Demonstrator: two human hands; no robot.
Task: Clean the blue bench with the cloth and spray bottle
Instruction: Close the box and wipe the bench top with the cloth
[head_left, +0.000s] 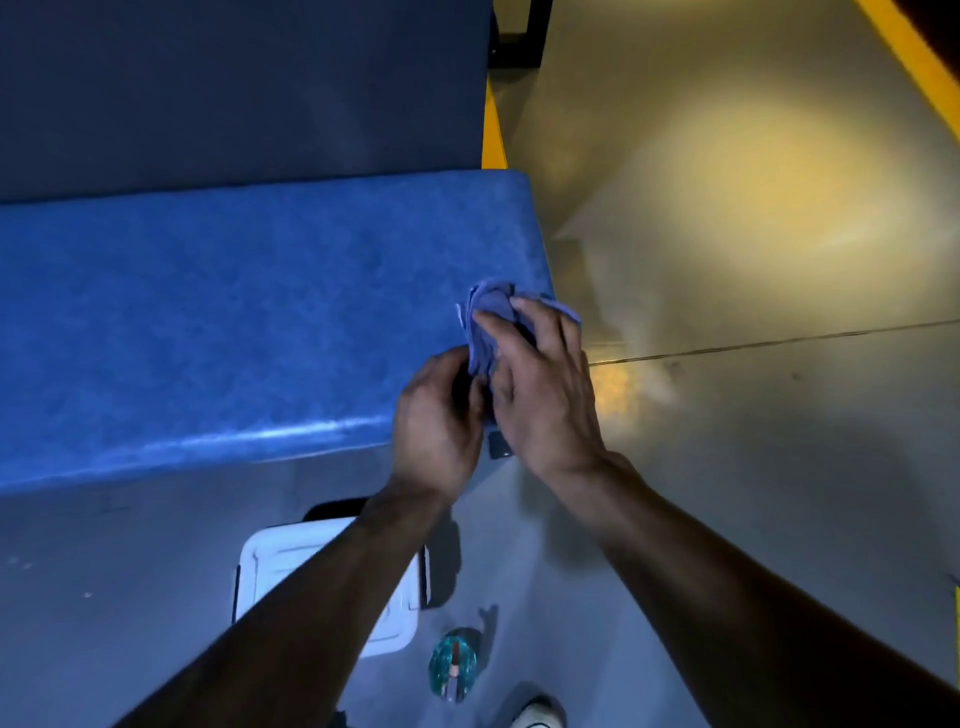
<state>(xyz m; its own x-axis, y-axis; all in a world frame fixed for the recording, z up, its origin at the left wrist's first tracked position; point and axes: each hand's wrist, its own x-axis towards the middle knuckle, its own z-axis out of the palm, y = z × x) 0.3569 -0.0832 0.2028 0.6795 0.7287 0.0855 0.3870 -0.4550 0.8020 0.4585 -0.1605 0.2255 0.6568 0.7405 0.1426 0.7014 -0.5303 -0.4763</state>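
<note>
While the blue bench (208, 322) fills the left of the view, its tabletop shows no wet streaks we can make out, so we judge most of the wiping is left to do. Our left hand (436, 421) and right hand (540, 379) meet over the tabletop's right end, both grips curled round the bunched blue cloth (491, 322), which is lifted, not spread flat. A white lidded container (291, 561) sits on the floor (727, 260) below, and the teal spray bottle (453, 662) stands beside it, untouched.
</note>
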